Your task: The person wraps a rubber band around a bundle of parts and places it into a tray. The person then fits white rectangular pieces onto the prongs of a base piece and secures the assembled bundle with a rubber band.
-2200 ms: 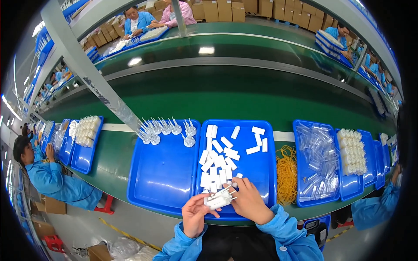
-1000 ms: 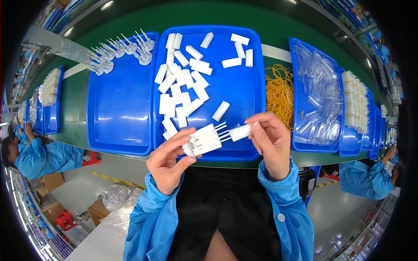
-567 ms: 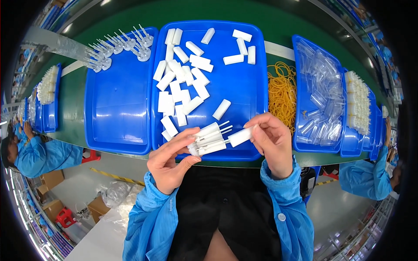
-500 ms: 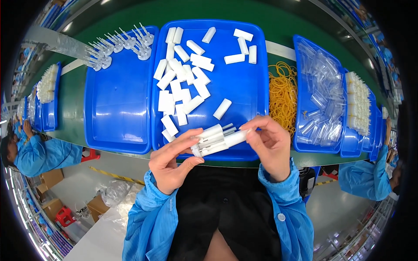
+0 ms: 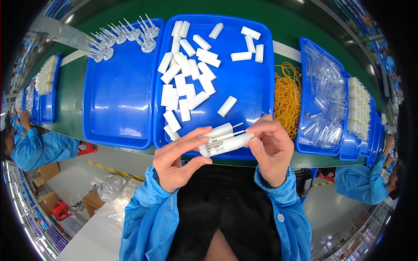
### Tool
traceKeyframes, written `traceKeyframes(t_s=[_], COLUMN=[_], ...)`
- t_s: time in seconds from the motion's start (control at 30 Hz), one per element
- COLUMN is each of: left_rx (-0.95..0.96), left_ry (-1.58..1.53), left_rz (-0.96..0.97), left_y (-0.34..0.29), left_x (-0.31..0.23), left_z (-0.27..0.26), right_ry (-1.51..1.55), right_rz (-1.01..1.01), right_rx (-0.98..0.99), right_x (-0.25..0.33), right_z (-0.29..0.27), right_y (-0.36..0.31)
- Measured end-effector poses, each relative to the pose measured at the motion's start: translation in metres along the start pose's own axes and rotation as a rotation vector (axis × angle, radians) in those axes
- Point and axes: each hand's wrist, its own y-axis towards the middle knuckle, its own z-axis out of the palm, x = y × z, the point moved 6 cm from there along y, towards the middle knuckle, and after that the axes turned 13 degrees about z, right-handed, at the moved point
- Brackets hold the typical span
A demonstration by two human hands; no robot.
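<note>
My left hand [image 5: 180,157] is closed round the base of a white pronged stand [image 5: 203,151], which lies tilted over the near edge of the middle blue tray [image 5: 248,104]. White blocks sit along its prongs, and thin prong tips stick out beyond them. At the right end of one white block [image 5: 237,142], my right hand [image 5: 272,150] pinches with thumb and fingers. How far the prong goes into this block is hidden. Many loose white blocks [image 5: 199,100] lie in the tray beyond my hands, mostly on its left side.
An adjoining blue tray [image 5: 117,104] at left holds several pronged stands [image 5: 148,43] at its far end. Yellow rubber bands [image 5: 287,100] lie right of the middle tray, beside a tray of clear plastic tubes [image 5: 324,100]. Co-workers [image 5: 43,145] in blue sit at both sides.
The view has shifted slightly, and both hands with the stand sit a little lower against the tray. Fewer prong tips show past the blocks. Both hands keep their grip.
</note>
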Motion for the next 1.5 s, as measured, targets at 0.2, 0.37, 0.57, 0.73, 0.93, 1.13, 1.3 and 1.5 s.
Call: traceKeyframes(t_s=[0.2, 0.37, 0.57, 0.73, 0.93, 1.13, 1.3, 1.5], left_rx=[-0.085, 0.044, -0.178, -0.243, -0.262, -0.247, -0.216, -0.126], left_ry=[-0.05, -0.062, -0.55, -0.742, -0.796, -0.68, -0.516, -0.394], left_rz=[-0.036, 0.007, -0.158, -0.197, -0.268, -0.149, -0.115, -0.067], left_y=[-0.001, 0.001, -0.008, -0.011, -0.008, -0.004, -0.002, 0.0], left_x=[0.002, 0.003, 0.021, 0.028, 0.028, 0.03, 0.027, 0.018], left_z=[-0.005, -0.002, -0.011, -0.028, -0.031, -0.029, -0.022, -0.01], right_ry=[0.209, -0.19, -0.281, -1.16, -1.096, -0.787, -0.074, 0.207], right_rz=[0.049, -0.192, -0.273, -0.328, -0.277, -0.16, -0.027, 0.091], right_rx=[0.086, 0.112, -0.047, -0.156, 0.026, -0.046, -0.097, -0.046], right_x=[-0.008, 0.013, 0.022, 0.017, -0.008, 0.004, 0.003, 0.007], right_z=[0.004, 0.013, 0.003, 0.023, 0.029, 0.012, -0.018, -0.012], right_y=[0.007, 0.008, 0.017, 0.043, 0.049, 0.042, 0.021, 0.007])
